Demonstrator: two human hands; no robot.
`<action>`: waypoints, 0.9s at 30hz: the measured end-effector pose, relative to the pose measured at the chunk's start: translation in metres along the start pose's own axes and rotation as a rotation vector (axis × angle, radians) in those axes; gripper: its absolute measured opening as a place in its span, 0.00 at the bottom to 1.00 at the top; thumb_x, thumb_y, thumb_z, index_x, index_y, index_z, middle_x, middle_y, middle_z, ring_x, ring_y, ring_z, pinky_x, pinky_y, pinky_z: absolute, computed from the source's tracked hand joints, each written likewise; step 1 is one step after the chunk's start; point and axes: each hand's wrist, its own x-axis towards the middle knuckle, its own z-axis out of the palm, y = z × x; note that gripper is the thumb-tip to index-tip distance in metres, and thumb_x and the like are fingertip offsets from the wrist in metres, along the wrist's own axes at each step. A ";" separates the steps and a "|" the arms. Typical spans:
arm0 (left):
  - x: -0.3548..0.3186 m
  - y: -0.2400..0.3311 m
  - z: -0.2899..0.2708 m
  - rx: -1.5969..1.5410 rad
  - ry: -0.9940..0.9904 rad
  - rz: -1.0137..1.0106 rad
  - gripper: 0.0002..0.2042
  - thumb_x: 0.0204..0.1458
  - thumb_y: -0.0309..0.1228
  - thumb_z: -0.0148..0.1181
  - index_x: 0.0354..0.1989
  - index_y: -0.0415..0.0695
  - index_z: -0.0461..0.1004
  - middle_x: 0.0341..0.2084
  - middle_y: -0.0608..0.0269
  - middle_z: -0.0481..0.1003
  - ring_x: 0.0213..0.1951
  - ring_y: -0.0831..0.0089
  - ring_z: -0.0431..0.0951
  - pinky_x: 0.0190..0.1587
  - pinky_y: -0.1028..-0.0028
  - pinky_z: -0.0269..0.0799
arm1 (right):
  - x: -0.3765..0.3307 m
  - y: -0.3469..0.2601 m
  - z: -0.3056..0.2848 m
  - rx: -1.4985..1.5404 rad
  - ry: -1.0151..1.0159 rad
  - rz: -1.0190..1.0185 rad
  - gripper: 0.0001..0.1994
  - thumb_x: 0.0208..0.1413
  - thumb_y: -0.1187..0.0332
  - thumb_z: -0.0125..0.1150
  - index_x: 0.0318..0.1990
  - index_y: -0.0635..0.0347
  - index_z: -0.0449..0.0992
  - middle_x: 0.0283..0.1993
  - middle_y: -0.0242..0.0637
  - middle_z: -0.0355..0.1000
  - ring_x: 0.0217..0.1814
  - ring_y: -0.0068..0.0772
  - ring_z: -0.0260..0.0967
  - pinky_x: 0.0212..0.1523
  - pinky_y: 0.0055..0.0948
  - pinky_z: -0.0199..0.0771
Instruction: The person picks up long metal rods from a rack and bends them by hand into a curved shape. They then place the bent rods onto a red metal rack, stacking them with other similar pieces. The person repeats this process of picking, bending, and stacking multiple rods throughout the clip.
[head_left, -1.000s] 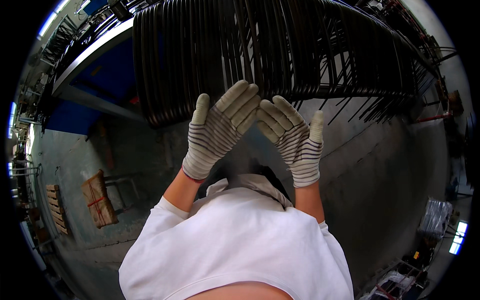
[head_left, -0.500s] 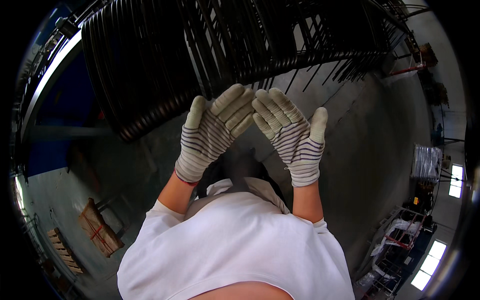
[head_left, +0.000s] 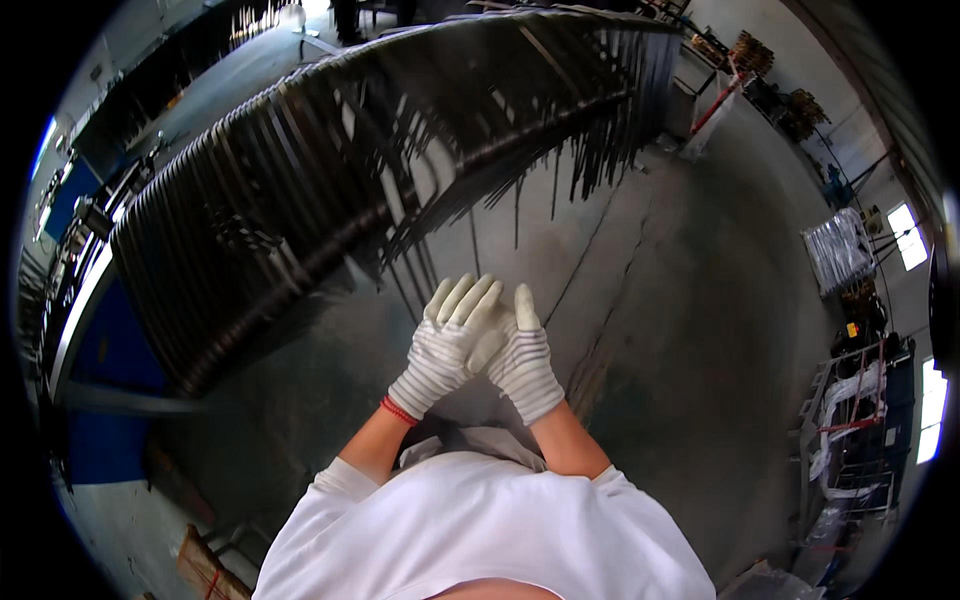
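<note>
The row of bent dark metal rods (head_left: 215,240) curves ahead of the person. On its near side, apart from its edge, the left hand (head_left: 438,348), fingers extended, touches the right hand (head_left: 526,362), whose finger state I cannot tell. Concrete floor (head_left: 700,330) spreads rightward from the row; a blue panel (head_left: 108,440) borders its left end.

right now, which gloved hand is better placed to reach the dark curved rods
Probably the white-gloved left hand: its fingers lie nearer the rods; the white-gloved right hand sits farther right.

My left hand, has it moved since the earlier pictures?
Yes: judged against the dark rods, your left hand has moved away, downward in view.
</note>
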 end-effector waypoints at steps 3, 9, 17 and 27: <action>0.007 0.021 0.048 -0.085 -0.032 -0.118 0.25 0.46 0.39 0.51 0.53 0.42 0.61 0.51 0.55 0.63 0.52 0.55 0.62 0.55 0.63 0.55 | -0.033 -0.062 -0.037 0.050 0.034 -0.107 0.32 0.54 0.48 0.44 0.55 0.69 0.57 0.57 0.52 0.56 0.59 0.42 0.54 0.60 0.35 0.50; -0.065 -0.034 0.135 0.218 -0.401 -0.527 0.19 0.42 0.41 0.51 0.43 0.47 0.70 0.43 0.57 0.70 0.49 0.58 0.65 0.52 0.61 0.57 | -0.133 -0.226 -0.029 -2.367 0.292 -0.605 0.18 0.48 0.58 0.53 0.46 0.55 0.69 0.37 0.33 0.71 0.39 0.31 0.69 0.42 0.30 0.67; 0.007 -0.017 0.163 0.118 -0.551 -0.881 0.17 0.47 0.44 0.45 0.40 0.50 0.73 0.32 0.56 0.75 0.38 0.59 0.73 0.43 0.66 0.66 | -0.198 -0.339 0.040 -2.826 0.202 -0.493 0.19 0.46 0.64 0.52 0.46 0.64 0.66 0.37 0.40 0.69 0.44 0.34 0.66 0.50 0.29 0.62; 0.149 -0.042 0.308 -0.090 -0.435 -0.695 0.15 0.49 0.40 0.47 0.42 0.50 0.72 0.33 0.59 0.75 0.36 0.68 0.74 0.41 0.73 0.67 | -0.089 -0.427 0.026 -2.901 0.163 -0.436 0.19 0.45 0.64 0.53 0.45 0.63 0.67 0.35 0.39 0.69 0.41 0.33 0.67 0.46 0.30 0.64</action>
